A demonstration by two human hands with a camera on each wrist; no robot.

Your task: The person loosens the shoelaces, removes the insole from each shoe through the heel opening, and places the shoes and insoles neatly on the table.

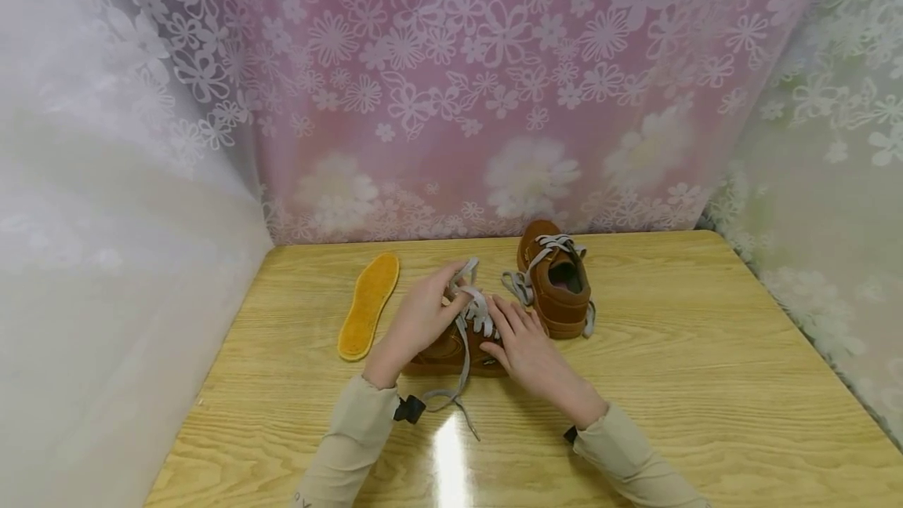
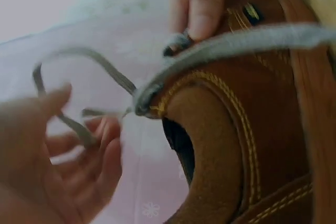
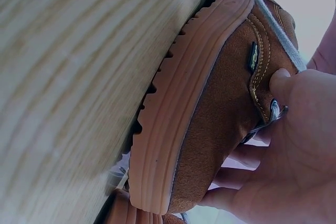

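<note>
A brown suede shoe (image 1: 440, 350) with a thick tan sole lies sideways before me on the table, its toe toward the right. My left hand (image 1: 423, 310) is above its opening and holds a grey shoelace (image 2: 79, 129), which forms a loop by the thumb and fingers in the left wrist view. My right hand (image 1: 527, 345) grips the front part of the shoe from above. In the right wrist view the thumb (image 3: 283, 83) presses the near side, beside the lace holes, and the fingers reach over the far side. Another lace end (image 1: 466, 359) hangs over the near side onto the table.
A second brown shoe (image 1: 568, 310) with tied-looking grey laces stands just behind the first shoe's toe, at the right. An orange-yellow insole (image 1: 370, 304) lies to the left. The wooden table (image 1: 705, 382) ends at flowered cloth (image 1: 437, 100) at the back.
</note>
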